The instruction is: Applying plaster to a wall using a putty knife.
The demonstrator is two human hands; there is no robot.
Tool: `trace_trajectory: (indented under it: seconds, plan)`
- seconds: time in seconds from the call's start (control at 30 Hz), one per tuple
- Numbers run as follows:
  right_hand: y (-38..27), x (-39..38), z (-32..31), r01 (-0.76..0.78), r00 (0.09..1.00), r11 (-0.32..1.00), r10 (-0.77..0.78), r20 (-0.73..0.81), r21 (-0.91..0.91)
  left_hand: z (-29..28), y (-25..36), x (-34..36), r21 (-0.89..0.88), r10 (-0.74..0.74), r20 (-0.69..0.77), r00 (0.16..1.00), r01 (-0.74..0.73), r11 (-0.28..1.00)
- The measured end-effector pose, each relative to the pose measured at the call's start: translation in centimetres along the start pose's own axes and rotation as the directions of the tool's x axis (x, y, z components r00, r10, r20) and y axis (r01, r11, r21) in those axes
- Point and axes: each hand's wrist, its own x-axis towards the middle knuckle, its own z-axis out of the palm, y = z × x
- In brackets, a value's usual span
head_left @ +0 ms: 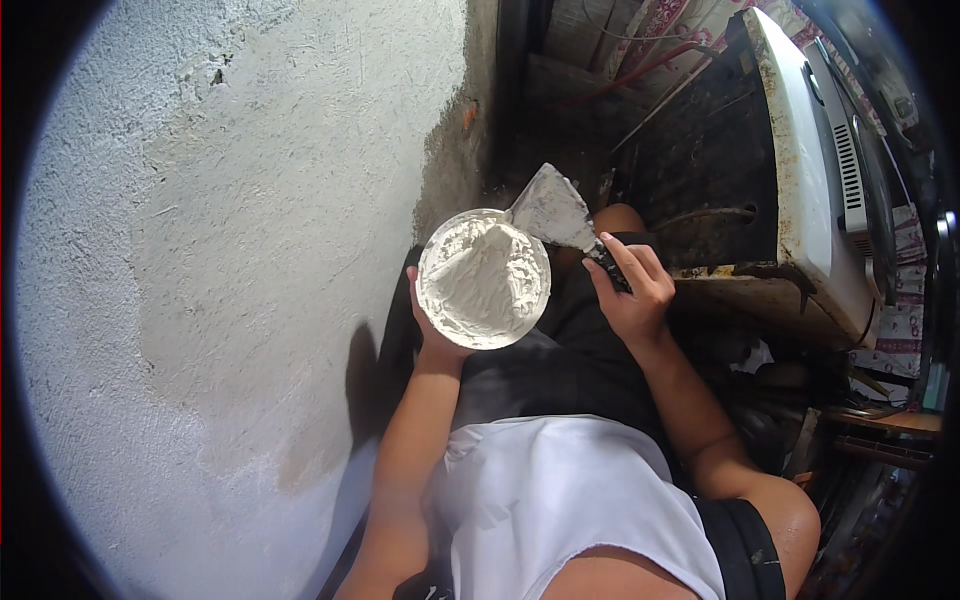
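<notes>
My left hand (436, 338) is wrapped around the side and underside of a round white tub (547, 285); most of its fingers are hidden by the tub. Pale, creamy putty (490, 275) lines the inside, smeared up to the rim and marked with scoop ridges. In my right hand (637, 295) is a putty knife (553, 208), gripped by its dark handle. Its wide blade is coated with dried or smeared putty, and a blade corner meets or overlaps the tub's upper right rim.
A rough plastered wall (270, 220) rises close on the left, with a smoother greyish patch and bare concrete near its corner. On the right stands a rusty white stove-like appliance (790, 150). A red hose (650, 60) runs behind it. Assorted clutter lies at the lower right.
</notes>
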Motion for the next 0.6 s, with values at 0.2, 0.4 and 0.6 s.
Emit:
trace_trajectory:
  seconds: [0.2, 0.4, 0.6]
  plan:
    - [-0.2, 0.0, -2.1, -0.147, 0.981, 0.988, 0.141, 0.135, 0.037, 0.2, 0.2, 0.2, -0.086, 0.07, -0.043, 0.997, -0.073, 0.994]
    - [-0.6, -0.3, -2.6, -0.157, 0.974, 0.987, 0.16, 0.163, -0.032, 0.4, 0.1, 0.4, -0.047, 0.047, -0.02, 0.999, -0.048, 0.998]
    - [-0.5, -0.8, -1.6, -0.233, 0.961, 0.973, 0.229, 0.158, 0.008, 0.3, 0.0, 0.3, -0.103, 0.036, 0.053, 0.998, -0.03, 0.994]
